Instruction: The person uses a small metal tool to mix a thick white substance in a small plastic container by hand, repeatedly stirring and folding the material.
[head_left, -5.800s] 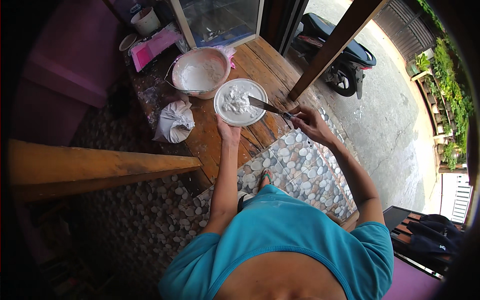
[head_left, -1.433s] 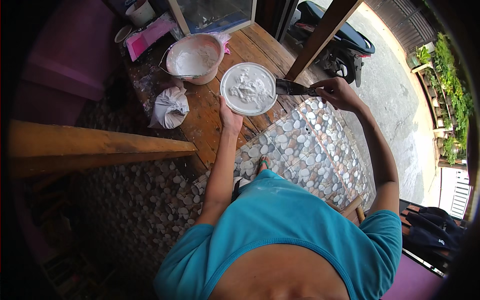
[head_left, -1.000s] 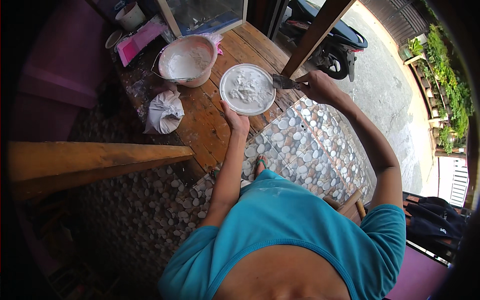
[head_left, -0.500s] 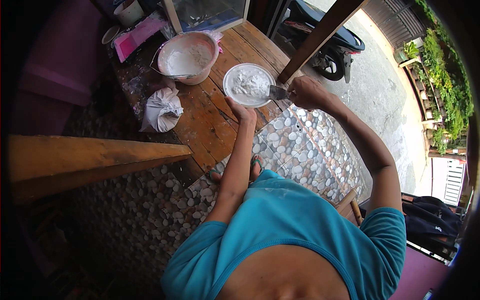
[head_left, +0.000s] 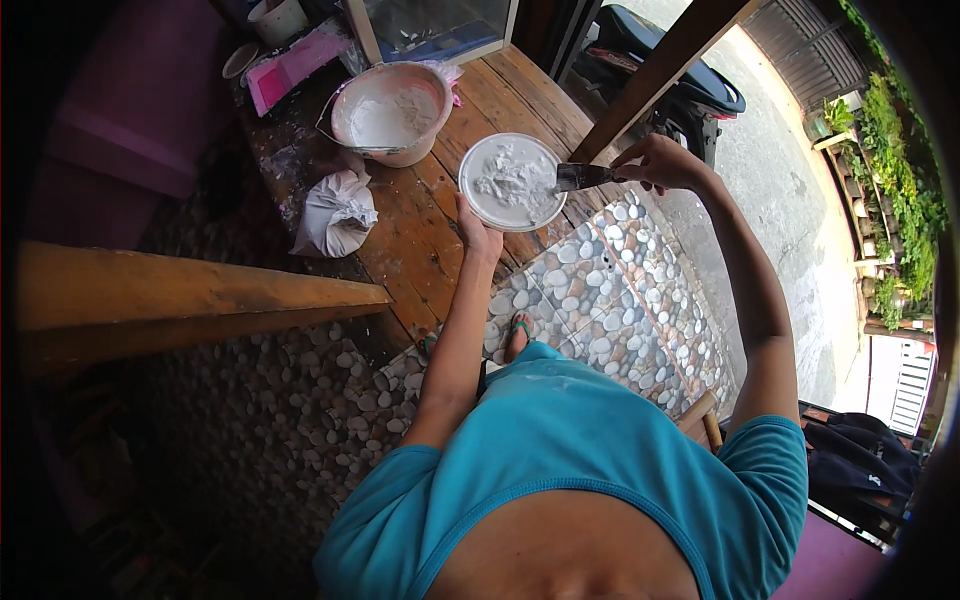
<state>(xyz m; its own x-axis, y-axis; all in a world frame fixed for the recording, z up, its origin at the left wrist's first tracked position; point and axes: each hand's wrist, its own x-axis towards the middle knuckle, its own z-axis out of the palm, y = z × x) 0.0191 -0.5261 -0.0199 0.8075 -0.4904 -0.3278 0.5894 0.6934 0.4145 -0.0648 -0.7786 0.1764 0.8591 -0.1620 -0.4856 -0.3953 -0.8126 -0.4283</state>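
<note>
My left hand (head_left: 480, 235) is closed on the near-left edge of a round white plastic lid (head_left: 500, 216) and holds it up over the wooden table. A lumpy heap of white paste (head_left: 515, 176) lies on the lid. In my right hand (head_left: 662, 166) is a putty knife (head_left: 584, 177), gripped by its handle. Its dark, paste-smeared blade points left, with the tip at the lid's right rim by the paste. Whether the tip touches the lid, I cannot tell.
A pinkish bucket (head_left: 408, 154) of white paste and a crumpled white bag (head_left: 336, 215) stand on the worn table (head_left: 405, 285). Behind them is a pink paint tray (head_left: 303, 68). Wooden posts rise at left (head_left: 200, 290) and right (head_left: 670, 75), with a motorbike (head_left: 700, 85) beyond.
The putty knife has drawn right, from over the paste to the lid's rim, and its blade lies more level. The paste looks more spread out. My view has shifted slightly.
</note>
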